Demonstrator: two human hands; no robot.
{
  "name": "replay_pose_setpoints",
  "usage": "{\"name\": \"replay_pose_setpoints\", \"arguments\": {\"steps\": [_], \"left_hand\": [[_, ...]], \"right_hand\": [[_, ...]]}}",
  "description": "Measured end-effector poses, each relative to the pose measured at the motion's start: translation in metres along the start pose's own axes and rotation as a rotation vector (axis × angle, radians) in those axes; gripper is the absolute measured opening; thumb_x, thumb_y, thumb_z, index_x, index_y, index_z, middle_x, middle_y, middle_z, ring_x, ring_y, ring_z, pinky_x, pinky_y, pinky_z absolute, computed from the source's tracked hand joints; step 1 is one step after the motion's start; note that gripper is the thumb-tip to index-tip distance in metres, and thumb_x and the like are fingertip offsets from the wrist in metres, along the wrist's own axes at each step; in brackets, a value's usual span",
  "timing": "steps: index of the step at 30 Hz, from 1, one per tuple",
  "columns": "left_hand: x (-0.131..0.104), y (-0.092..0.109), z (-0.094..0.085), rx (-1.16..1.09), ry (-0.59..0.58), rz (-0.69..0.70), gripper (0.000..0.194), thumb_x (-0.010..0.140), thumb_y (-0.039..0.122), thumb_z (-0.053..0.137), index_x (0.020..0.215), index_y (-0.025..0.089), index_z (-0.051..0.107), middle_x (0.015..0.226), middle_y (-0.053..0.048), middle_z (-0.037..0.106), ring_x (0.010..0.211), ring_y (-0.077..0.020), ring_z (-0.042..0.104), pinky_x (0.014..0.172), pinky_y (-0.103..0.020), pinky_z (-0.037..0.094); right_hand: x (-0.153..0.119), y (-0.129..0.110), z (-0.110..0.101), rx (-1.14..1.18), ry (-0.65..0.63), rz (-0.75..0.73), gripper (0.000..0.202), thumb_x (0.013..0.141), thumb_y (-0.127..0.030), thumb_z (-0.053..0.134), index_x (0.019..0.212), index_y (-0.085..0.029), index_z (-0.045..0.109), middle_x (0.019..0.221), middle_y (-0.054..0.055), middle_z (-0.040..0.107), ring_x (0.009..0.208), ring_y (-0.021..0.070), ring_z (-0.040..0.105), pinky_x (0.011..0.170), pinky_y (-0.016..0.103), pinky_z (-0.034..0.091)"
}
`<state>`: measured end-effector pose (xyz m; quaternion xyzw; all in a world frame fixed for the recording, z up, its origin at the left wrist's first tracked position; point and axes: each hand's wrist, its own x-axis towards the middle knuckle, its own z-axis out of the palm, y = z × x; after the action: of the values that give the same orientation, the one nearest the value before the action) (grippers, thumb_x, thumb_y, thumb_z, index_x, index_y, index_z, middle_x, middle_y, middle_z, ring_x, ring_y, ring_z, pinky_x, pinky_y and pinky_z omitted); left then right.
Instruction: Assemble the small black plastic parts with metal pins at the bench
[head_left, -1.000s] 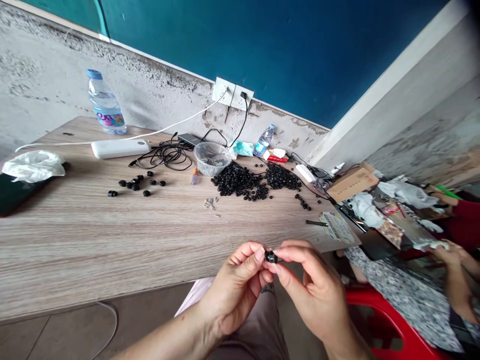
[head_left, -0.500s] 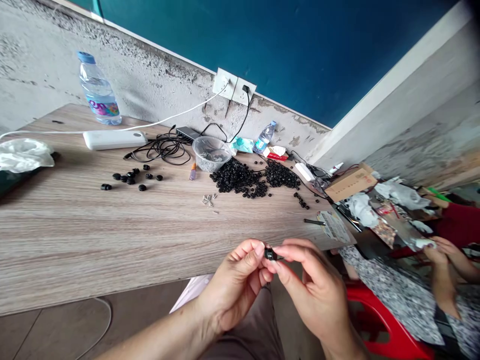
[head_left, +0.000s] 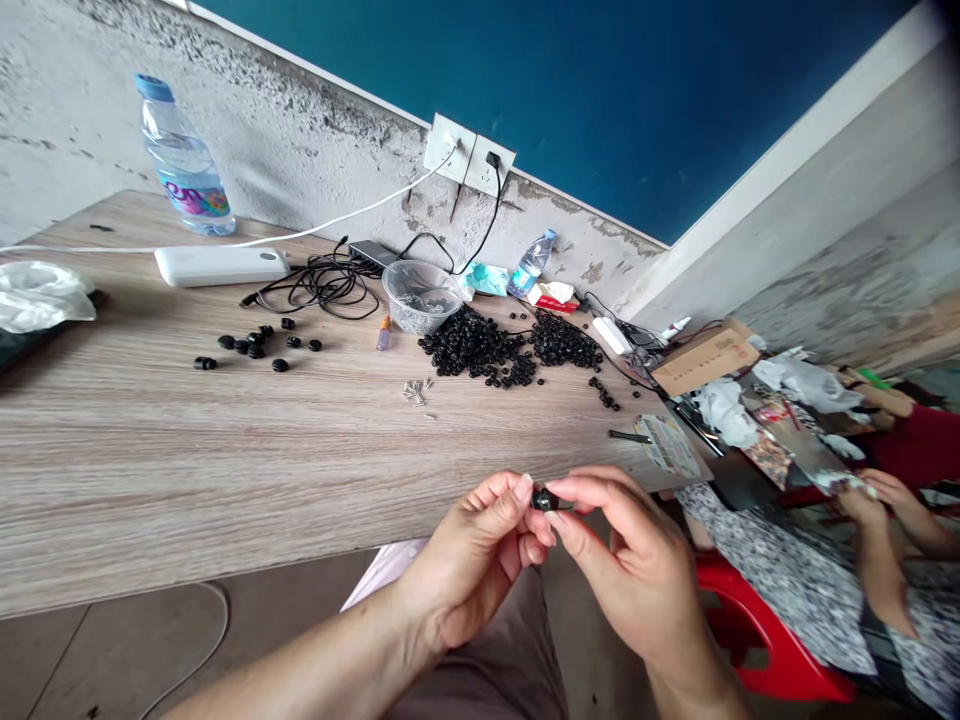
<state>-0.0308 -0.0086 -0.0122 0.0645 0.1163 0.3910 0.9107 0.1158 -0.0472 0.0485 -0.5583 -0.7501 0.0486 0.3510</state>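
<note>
- We hold the small black part (head_left: 544, 499) between both hands, in front of the near edge of the worktop (head_left: 225, 470).
- The fingers of our left hand (head_left: 469, 560) pinch its left side, the thumb uppermost and the other fingers curled beneath.
- The fingers of our right hand (head_left: 637, 550) close narrowly on its other side, index above and thumb below; a thin dark bit sticks out to the right between them.
- Beyond our hands we see two heaps of black pieces, the left heap (head_left: 472, 345) larger than the right heap (head_left: 562, 342).
- The clear tub (head_left: 422, 297) stands just beside the left heap, with small metal bits in it.
- We have loose metal pins (head_left: 414, 391) in front of it, and a vial (head_left: 383, 334) with an orange top lies near.
- Farther left we see a loose group of black assemblies (head_left: 255, 345).
- Behind them lie the white case (head_left: 222, 267) and tangled black cables (head_left: 322, 285); the large bottle (head_left: 184, 160) stands by the wall.
- To our right, a dark tool (head_left: 628, 436) lies by a printed card (head_left: 667, 445).
</note>
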Motion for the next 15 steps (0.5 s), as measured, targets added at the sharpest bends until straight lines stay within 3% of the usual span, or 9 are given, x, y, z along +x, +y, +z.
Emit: {"name": "replay_pose_setpoints", "arguments": {"steps": [15], "left_hand": [[0.0005,0.0019,-0.0032,-0.012,-0.016,0.017,0.018,0.086,0.027,0.079,0.079,0.014,0.069,0.072,-0.003,0.070,0.065,-0.0096,0.061,0.067,-0.020,0.048]], "right_hand": [[0.0011,-0.0025,0.0024,-0.078,0.010,-0.060,0.013,0.097,-0.021,0.063,0.108,-0.024,0.067,0.102,0.006,0.071,0.088,0.0170,0.068,0.078,0.028,0.059]]}}
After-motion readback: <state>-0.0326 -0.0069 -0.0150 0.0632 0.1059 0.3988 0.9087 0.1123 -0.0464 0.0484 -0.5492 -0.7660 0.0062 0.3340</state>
